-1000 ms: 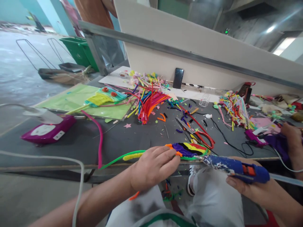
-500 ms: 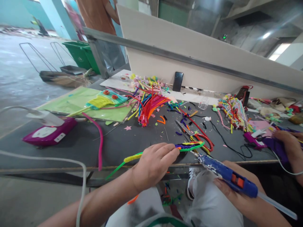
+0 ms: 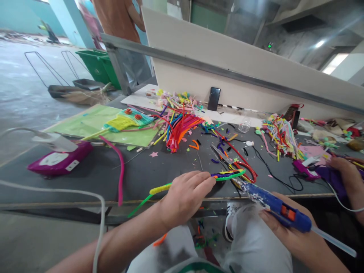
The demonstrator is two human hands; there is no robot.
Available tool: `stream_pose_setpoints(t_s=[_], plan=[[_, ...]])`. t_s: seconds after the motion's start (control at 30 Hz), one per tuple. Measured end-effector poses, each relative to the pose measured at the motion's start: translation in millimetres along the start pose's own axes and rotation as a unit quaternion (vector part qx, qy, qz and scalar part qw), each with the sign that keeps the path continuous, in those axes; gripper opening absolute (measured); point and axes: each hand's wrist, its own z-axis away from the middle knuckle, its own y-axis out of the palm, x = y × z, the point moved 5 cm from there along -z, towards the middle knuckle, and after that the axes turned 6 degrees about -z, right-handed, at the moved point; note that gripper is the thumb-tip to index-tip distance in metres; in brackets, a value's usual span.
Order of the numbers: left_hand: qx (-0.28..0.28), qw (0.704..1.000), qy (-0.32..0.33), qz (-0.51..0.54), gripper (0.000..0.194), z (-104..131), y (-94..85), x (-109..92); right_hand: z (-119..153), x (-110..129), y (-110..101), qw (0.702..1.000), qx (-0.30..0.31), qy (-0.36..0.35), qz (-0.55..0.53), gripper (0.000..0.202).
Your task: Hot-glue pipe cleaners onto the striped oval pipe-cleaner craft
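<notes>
My left hand is closed around a pipe-cleaner piece, held just above the table's front edge. Its green-edged tip, with purple, black and yellow inside, sticks out to the right of my fingers; a yellow-wrapped part and a green end trail out to the left. My right hand grips a blue glue gun with an orange trigger and a clear glue stick in its back. The nozzle points up and left, slightly below the tip of the piece. Red-handled scissors lie open right behind it.
Bundles of colourful pipe cleaners lie mid-table, near a green board bearing a yellow and turquoise craft. A phone leans on the back panel. At left sits a purple power strip with a white cable. Another person's hand is at right.
The glue gun has shifted slightly to the right and its nozzle has drawn a little away from the piece. My left hand stays almost still.
</notes>
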Motion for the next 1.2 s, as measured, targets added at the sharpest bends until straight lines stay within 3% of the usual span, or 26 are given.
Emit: stream_pose_setpoints(t_s=[0.2, 0.47, 0.73, 0.97, 1.2], plan=[[0.001, 1.000, -0.007, 0.006, 0.018, 0, 2.2, 2, -1, 2, 5, 1.000, -0.011, -0.011, 0.003, 0.022], [0.002, 1.000, -0.015, 0.005, 0.017, -1, 3.8, 3, 2, -5, 2, 0.998, -0.054, 0.026, -0.015, 0.023], [0.004, 1.000, -0.022, 0.012, 0.016, 0, 6.4, 3, -1, 18, 16, 0.996, 0.027, -0.086, 0.006, 0.012], [0.002, 1.000, -0.026, 0.013, 0.019, 1, 7.6, 4, 2, 10, 22, 0.998, 0.030, -0.054, 0.020, 0.023], [0.014, 1.000, -0.024, 0.014, 0.019, 2, 8.1, 3, 2, 7, 22, 0.991, 0.039, -0.113, 0.061, 0.022]])
